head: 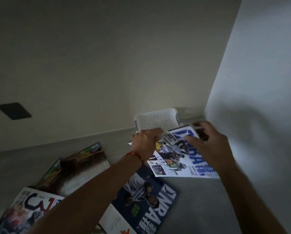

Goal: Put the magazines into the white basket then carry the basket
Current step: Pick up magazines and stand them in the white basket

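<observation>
A white perforated basket [155, 119] stands in the far corner of the grey surface. A white and blue magazine [178, 158] leans with its far end at the basket's front rim. My left hand [145, 141] grips its far left edge next to the basket. My right hand [210, 142], blurred, holds its far right edge. A dark blue magazine [148, 200] lies nearer, partly under my left forearm. A brown-covered magazine [77, 168] lies to the left, and another with red and dark lettering [23, 211] sits at the lower left.
Walls close the corner behind and to the right of the basket. A dark rectangular plate [13, 110] is set in the back wall at left. A white sheet with an orange mark [117, 223] lies at the bottom edge. The scene is dim.
</observation>
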Motion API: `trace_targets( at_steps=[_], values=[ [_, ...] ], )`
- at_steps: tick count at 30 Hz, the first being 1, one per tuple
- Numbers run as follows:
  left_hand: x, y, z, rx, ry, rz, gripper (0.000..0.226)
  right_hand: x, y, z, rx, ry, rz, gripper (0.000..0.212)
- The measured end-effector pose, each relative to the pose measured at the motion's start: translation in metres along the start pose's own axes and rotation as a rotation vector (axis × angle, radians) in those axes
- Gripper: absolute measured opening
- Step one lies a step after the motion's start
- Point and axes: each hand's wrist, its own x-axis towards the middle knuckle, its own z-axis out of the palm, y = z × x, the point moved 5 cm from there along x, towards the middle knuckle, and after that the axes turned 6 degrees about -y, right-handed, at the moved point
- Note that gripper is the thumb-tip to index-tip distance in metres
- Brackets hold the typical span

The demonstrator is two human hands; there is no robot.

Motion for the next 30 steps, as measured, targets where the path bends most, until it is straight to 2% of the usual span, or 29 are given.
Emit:
trace_targets(
  at_steps=[2, 3, 5, 6, 8, 10, 11, 17, 21, 23, 26, 30],
  values=[
    [0.009, -0.008, -0.012, -0.098, 0.041, -0.026, 0.017, 0.009, 0.016, -0.015, -0.085, 0.174, 0.055, 0.065],
    [0.014, -0.012, -0.017, -0.142, 0.064, -0.044, 0.011, 0.013, 0.029, -0.021, -0.046, 0.228, 0.140, 0.078],
    [0.027, -0.023, -0.027, -0.242, 0.109, -0.100, 0.004, 0.027, 0.048, -0.017, 0.242, 0.177, 0.318, 0.095],
    [0.034, -0.027, -0.031, -0.306, 0.119, -0.127, 0.005, 0.038, 0.050, -0.010, 0.377, 0.108, 0.325, 0.090],
    [0.048, -0.031, -0.036, -0.433, 0.126, -0.159, 0.007, 0.070, 0.044, 0.003, 0.500, -0.033, 0.224, 0.058],
    [0.063, -0.038, -0.039, -0.573, 0.136, -0.200, 0.012, 0.106, 0.036, 0.008, 0.499, -0.072, 0.144, 0.030],
    [0.071, -0.042, -0.039, -0.636, 0.148, -0.220, 0.014, 0.124, 0.033, 0.009, 0.483, -0.070, 0.112, 0.024],
    [0.115, -0.087, -0.030, -0.794, 0.218, -0.352, 0.019, 0.204, 0.022, 0.037, 0.441, -0.081, 0.015, 0.016],
    [0.137, -0.128, -0.009, -0.646, 0.220, -0.616, 0.017, 0.228, 0.041, 0.074, 0.327, -0.116, 0.030, 0.010],
    [0.146, -0.144, 0.006, -0.676, 0.215, -0.714, 0.023, 0.236, 0.052, 0.092, 0.245, -0.108, 0.051, 0.014],
    [0.156, -0.161, 0.027, -0.739, 0.233, -0.766, 0.024, 0.247, 0.071, 0.116, 0.209, -0.126, 0.094, 0.015],
    [0.161, -0.172, 0.050, -0.675, 0.204, -0.796, 0.024, 0.253, 0.097, 0.139, 0.208, -0.203, 0.127, 0.021]
  ],
)
